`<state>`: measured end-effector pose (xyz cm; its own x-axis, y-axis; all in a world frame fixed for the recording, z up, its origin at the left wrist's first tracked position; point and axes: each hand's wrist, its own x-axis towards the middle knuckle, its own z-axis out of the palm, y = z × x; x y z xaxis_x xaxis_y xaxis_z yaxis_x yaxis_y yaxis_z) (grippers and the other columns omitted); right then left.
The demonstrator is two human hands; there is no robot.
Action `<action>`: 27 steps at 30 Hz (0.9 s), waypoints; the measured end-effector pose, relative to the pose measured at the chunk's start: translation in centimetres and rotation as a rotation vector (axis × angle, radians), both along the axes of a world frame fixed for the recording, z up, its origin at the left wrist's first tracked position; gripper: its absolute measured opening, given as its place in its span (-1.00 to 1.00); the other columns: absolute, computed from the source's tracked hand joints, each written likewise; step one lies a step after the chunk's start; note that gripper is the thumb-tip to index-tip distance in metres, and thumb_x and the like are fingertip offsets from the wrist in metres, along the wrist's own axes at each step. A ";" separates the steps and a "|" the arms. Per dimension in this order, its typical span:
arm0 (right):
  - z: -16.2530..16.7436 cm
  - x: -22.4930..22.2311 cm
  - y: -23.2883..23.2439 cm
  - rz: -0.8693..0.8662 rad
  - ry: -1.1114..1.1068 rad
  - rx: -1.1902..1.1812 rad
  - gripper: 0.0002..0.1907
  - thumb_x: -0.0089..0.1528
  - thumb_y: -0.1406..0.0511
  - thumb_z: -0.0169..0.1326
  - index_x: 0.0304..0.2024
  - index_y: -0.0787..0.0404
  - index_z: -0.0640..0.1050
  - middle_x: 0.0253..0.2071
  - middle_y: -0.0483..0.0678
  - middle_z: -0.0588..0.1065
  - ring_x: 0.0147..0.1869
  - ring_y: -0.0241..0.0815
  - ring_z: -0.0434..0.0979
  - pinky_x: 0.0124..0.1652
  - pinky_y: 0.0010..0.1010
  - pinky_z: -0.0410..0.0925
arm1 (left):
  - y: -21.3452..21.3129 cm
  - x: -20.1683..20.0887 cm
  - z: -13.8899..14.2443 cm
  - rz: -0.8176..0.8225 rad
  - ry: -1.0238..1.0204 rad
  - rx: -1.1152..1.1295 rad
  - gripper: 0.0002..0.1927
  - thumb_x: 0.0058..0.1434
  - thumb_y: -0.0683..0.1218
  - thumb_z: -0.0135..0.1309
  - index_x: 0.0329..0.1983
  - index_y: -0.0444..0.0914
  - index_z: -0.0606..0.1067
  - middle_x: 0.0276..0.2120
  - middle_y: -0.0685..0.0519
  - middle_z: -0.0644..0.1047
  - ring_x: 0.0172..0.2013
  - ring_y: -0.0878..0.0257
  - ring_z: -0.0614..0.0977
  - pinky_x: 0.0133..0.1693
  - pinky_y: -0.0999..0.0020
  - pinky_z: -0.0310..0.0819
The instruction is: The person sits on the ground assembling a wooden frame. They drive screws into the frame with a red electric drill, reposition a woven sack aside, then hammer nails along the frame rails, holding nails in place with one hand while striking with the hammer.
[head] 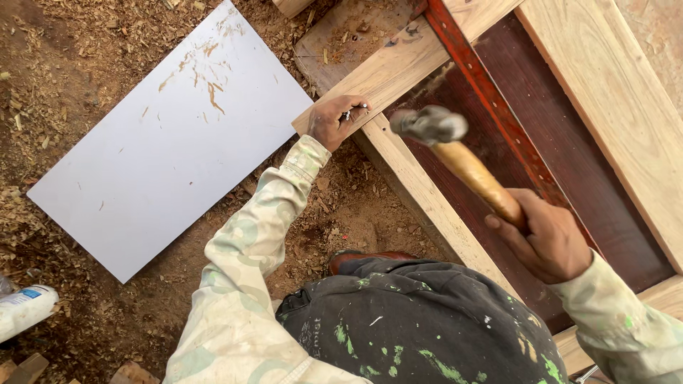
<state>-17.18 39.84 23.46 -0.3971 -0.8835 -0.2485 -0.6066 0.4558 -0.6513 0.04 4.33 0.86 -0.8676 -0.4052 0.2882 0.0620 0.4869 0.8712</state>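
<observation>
Hammer (455, 160) | right hand (544, 242) grip clenched on handle | left hand (334, 121) pinching nails on plank (398, 60)

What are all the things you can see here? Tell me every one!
hammer: one, grey head and yellow-brown handle, raised over the frame
nail: looks like one, silvery, at the plank's end
wooden frame: one, pale planks, upper right
dark red panel: one, inside the frame
white board: one, flat on the ground, left
wood shavings: many, tan, scattered on the dirt
white bottle: one, lower left edge
left hand: pinching the nail on the plank
right hand: gripping the hammer handle
</observation>
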 end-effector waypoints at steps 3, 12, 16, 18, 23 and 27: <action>0.7 -0.5 -1.4 0.020 0.043 -0.249 -0.61 0.30 0.17 0.14 0.01 0.33 0.43 -0.37 -0.01 0.57 -0.38 -0.14 0.61 -0.35 -0.29 0.44 | 0.0 -0.1 -0.4 -0.010 -0.023 -0.037 -0.67 0.26 -0.37 0.11 0.04 -0.21 0.54 -0.13 0.02 0.65 -0.20 0.27 0.68 -0.12 0.39 0.65; -6.9 2.1 -6.4 0.017 0.073 -0.110 -0.64 0.31 0.20 0.17 0.05 0.28 0.47 -0.38 0.13 0.56 -0.41 0.07 0.60 -0.39 -0.20 0.45 | -0.1 0.1 -1.3 0.023 -0.042 -0.202 -0.74 0.26 -0.23 0.20 0.01 -0.16 0.58 -0.10 0.01 0.66 -0.14 0.14 0.71 -0.08 0.31 0.67; -5.5 2.6 -6.7 -0.041 0.034 -0.114 -0.67 0.34 0.21 0.14 0.05 0.28 0.48 -0.38 0.16 0.54 -0.39 0.07 0.60 -0.38 -0.21 0.44 | -0.1 -0.1 -1.0 0.043 -0.153 -0.186 -0.81 0.28 -0.15 0.24 -0.05 -0.12 0.61 -0.16 0.05 0.67 -0.22 0.19 0.72 -0.16 0.36 0.69; -4.0 2.6 -5.8 -0.069 0.005 -0.105 -0.64 0.33 0.19 0.13 0.06 0.30 0.48 -0.43 0.12 0.52 -0.45 0.02 0.59 -0.42 -0.23 0.44 | -0.1 -0.2 -1.0 0.000 -0.086 -0.148 -0.85 0.33 -0.15 0.23 -0.05 -0.13 0.59 -0.13 0.06 0.66 -0.17 0.21 0.72 -0.11 0.37 0.69; -3.1 2.1 -4.1 -0.017 0.092 -0.439 -0.60 0.38 0.17 0.10 0.04 0.39 0.42 -0.44 0.01 0.53 -0.45 -0.10 0.60 -0.41 -0.28 0.44 | 0.0 -0.1 -1.7 0.002 -0.106 -0.162 -0.86 0.30 -0.13 0.24 -0.08 -0.13 0.61 -0.17 0.07 0.69 -0.21 0.23 0.72 -0.17 0.38 0.68; -5.1 2.3 -5.3 0.068 0.104 -0.325 -0.71 0.42 0.19 0.09 -0.03 0.28 0.38 -0.38 0.08 0.52 -0.42 -0.01 0.57 -0.39 -0.23 0.42 | -0.2 -0.3 -2.2 0.001 -0.089 -0.196 -0.83 0.32 -0.10 0.23 -0.05 -0.17 0.60 -0.16 0.02 0.68 -0.22 0.20 0.71 -0.15 0.35 0.67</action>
<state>-14.84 34.50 18.35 -0.3433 -0.9350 0.0888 -0.6991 0.1912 -0.6890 -0.23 4.17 -1.38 -0.8928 -0.3497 0.2838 -0.0117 0.6479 0.7616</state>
